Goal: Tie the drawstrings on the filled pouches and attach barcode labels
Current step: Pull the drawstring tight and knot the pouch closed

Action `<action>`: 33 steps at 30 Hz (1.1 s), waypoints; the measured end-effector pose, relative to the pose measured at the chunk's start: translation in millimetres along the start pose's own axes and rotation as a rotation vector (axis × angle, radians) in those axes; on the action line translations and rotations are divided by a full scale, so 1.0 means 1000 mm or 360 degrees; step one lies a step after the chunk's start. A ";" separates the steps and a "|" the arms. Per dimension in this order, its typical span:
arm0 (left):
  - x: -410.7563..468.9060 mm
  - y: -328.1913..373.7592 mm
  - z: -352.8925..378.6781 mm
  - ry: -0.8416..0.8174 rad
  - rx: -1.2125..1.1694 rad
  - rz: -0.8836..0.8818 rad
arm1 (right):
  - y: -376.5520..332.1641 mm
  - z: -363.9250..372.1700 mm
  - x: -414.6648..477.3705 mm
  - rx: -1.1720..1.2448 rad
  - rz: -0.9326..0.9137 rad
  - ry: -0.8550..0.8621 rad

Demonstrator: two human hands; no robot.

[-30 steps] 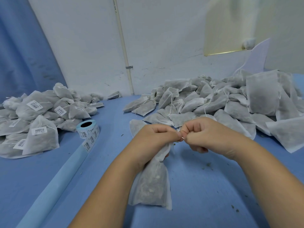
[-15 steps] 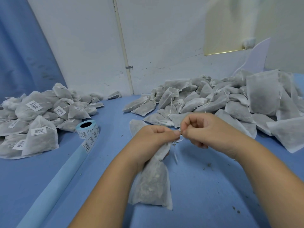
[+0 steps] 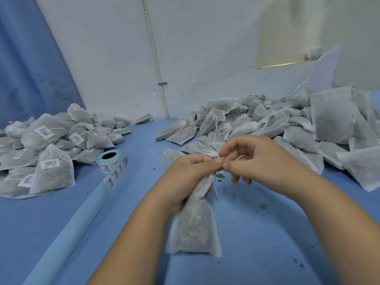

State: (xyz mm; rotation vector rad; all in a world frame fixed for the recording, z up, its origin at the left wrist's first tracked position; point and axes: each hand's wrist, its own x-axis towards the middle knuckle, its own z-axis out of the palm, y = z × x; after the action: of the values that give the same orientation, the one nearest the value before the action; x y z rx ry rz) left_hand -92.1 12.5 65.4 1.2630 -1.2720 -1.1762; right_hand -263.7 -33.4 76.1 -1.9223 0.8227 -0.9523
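At far left lies a heap of labelled pouches (image 3: 47, 161), the label roll (image 3: 111, 162) just beside it. In the middle, the left hand (image 3: 191, 173) curls round the gathered neck of the pouch (image 3: 194, 229). The right hand (image 3: 255, 161) pinches its drawstring (image 3: 215, 189) at the mouth, other fingers loose. The pouch looks light, soft and easily torn, so the neck is probably the best hold.

Small makeshift packing workshop: blue-covered table (image 3: 267, 233), heap of unlabelled filled pouches (image 3: 298, 136) on the right, barcoded pouches (image 3: 47, 138) on the left, label roll (image 3: 115, 164) near them, scuffed white wall (image 3: 205, 48), exposed pipe (image 3: 155, 58).
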 end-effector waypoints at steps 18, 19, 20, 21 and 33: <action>-0.003 0.001 -0.001 0.0014 0.0470 -0.0051 | 0.007 0.007 0.001 -0.0583 -0.0064 0.0042; -0.003 0.001 -0.001 -0.0003 0.0493 -0.0055 | 0.007 0.007 0.001 -0.0558 -0.0058 0.0030; -0.004 0.002 -0.001 -0.0023 0.0523 -0.0061 | 0.007 0.006 0.001 -0.0521 -0.0045 0.0016; -0.004 0.002 -0.001 -0.0042 0.0552 -0.0067 | 0.007 0.006 0.001 -0.0485 -0.0028 -0.0002; -0.005 0.003 -0.010 -0.0168 0.0667 -0.0112 | 0.013 0.005 0.002 -0.0045 0.0442 -0.0335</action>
State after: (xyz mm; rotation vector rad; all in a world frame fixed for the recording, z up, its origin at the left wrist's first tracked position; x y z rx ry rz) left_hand -82.1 17.2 69.2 1.5733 -1.6218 -1.0687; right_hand -260.9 -39.2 64.0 -1.8352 0.9510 -0.5644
